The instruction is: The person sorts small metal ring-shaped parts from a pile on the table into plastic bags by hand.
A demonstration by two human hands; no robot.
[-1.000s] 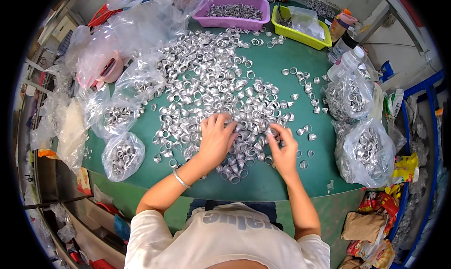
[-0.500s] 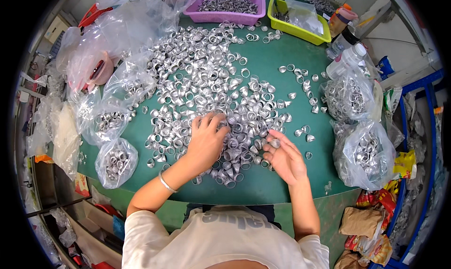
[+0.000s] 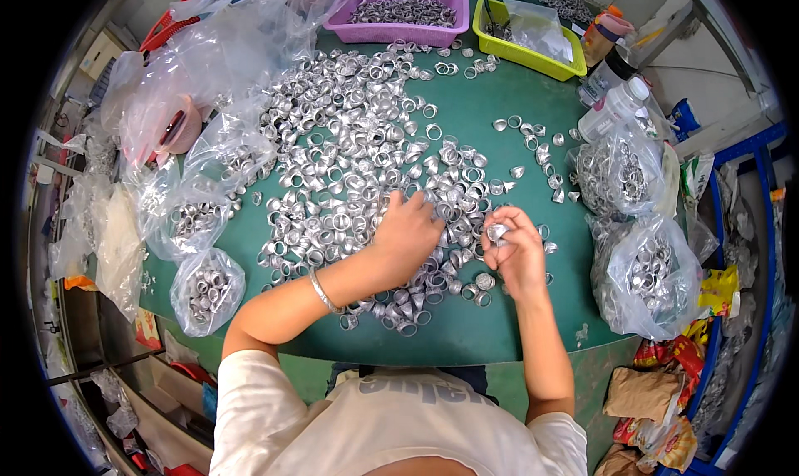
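A wide heap of silver-coloured metal rings (image 3: 341,164) covers the middle of the green table. My left hand (image 3: 408,236), with a silver bangle (image 3: 323,291) at its wrist, lies over the near part of the heap. Its fingers are curled downward, and their tips are hidden, so whatever they grip cannot be made out. To the right of the heap, my right hand (image 3: 521,255) pinches one broad-faced ring (image 3: 497,234) between thumb and fingers, just above the table. A small cluster of rings (image 3: 477,289) sits below and left of that hand.
Clear bags of rings stand at the left (image 3: 207,291) and right (image 3: 651,276) table edges. A purple basin (image 3: 399,32) of rings and a yellow-green tray (image 3: 528,47) are at the back. Near the right edge stands a white bottle (image 3: 614,110). A loose row of rings (image 3: 545,155) lies right of the heap.
My left hand has shifted right across the heap, its fingers curling in. My right hand has risen slightly and turned, its fingers closing around the ring.
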